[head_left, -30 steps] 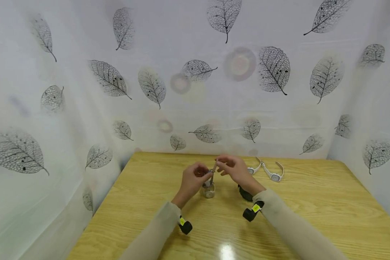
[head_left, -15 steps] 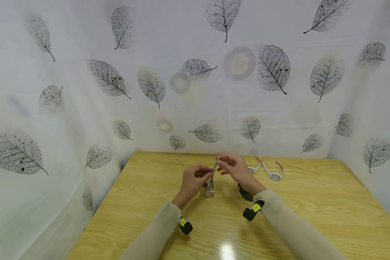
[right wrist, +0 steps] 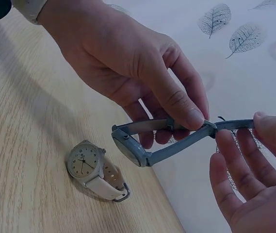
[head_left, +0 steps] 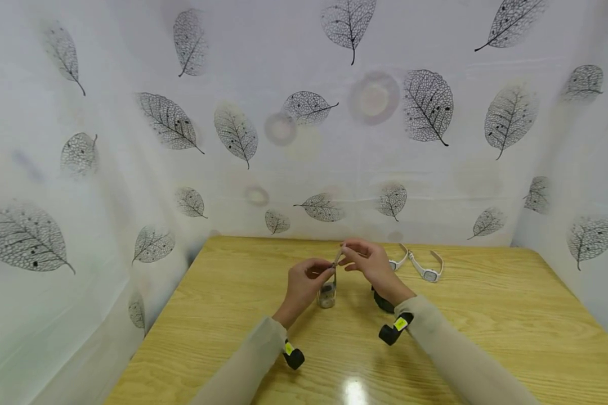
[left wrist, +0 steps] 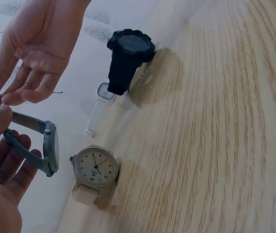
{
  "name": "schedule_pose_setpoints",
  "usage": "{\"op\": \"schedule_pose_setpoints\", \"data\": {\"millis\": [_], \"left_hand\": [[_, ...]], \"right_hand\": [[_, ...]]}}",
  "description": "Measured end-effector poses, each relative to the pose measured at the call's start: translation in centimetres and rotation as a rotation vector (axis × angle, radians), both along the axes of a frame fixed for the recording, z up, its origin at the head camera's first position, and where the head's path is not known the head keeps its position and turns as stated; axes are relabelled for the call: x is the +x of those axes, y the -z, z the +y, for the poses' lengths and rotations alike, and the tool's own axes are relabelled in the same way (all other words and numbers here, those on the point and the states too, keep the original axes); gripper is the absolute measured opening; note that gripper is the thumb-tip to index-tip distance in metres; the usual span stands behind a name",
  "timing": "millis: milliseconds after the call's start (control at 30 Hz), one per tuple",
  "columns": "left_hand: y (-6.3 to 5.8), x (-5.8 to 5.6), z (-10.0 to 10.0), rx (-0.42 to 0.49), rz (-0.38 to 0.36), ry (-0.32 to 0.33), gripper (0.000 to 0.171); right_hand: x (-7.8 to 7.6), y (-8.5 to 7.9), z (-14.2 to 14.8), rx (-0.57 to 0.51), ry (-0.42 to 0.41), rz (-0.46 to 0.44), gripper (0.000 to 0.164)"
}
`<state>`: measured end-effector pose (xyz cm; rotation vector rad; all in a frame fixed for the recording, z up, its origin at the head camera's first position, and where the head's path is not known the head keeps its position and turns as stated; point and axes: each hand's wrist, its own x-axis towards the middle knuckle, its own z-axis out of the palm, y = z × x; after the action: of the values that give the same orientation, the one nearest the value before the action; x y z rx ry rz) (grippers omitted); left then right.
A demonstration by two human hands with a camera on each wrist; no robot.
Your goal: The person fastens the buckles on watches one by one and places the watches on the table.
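Observation:
Both hands hold one wristwatch [right wrist: 162, 150] with a blue-grey strap, raised above the table. My left hand [head_left: 304, 284] pinches the strap at its buckle between thumb and fingers, so the strap forms a loop with the case hanging at the far end. My right hand [head_left: 371, 265] pinches the strap's free end [right wrist: 235, 124], which sticks out past the buckle. In the left wrist view the watch case [left wrist: 51, 148] is seen edge-on. Just below it, a cream-dialled watch [left wrist: 96, 166] with a pale strap stands on the table.
A chunky black watch [left wrist: 130, 46] sits near my right forearm. Two white watches, one [head_left: 429, 275] fully in view and the other [head_left: 396, 264] partly behind my right hand, lie toward the back of the wooden table [head_left: 486, 326]. A leaf-print curtain [head_left: 253, 185] hangs behind.
Both hands have shifted slightly right with the blue-grey watch. Its hanging case has moved a little right and now overlaps the cream-dialled watch more in the head view.

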<state>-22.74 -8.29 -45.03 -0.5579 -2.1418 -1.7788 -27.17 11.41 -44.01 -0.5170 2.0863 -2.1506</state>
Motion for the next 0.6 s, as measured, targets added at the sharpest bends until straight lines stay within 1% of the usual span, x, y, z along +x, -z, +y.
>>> {"op": "schedule_pose_setpoints", "data": {"millis": [100, 200, 267, 433, 600], "left_hand": [[1.0, -0.7, 0.0, -0.026, -0.018, 0.001, 0.014], [2.1, -1.4, 0.0, -0.021, -0.025, -0.014, 0.015], [2.4, -1.6, 0.0, -0.014, -0.027, -0.019, 0.015], [2.7, -1.7, -0.2, -0.005, -0.008, -0.019, 0.015], [2.6, -1.7, -0.3, -0.036, 0.014, -0.027, 0.014]], "right_hand": [[0.1, -0.1, 0.1, -0.002, 0.002, -0.013, 0.041], [0.1, 0.0, 0.2, 0.002, -0.005, -0.017, 0.041], [0.1, 0.0, 0.2, 0.004, -0.009, -0.017, 0.040], [0.1, 0.0, 0.2, 0.021, -0.009, -0.012, 0.038], [0.2, 0.0, 0.0, 0.042, -0.008, -0.007, 0.035]]}}
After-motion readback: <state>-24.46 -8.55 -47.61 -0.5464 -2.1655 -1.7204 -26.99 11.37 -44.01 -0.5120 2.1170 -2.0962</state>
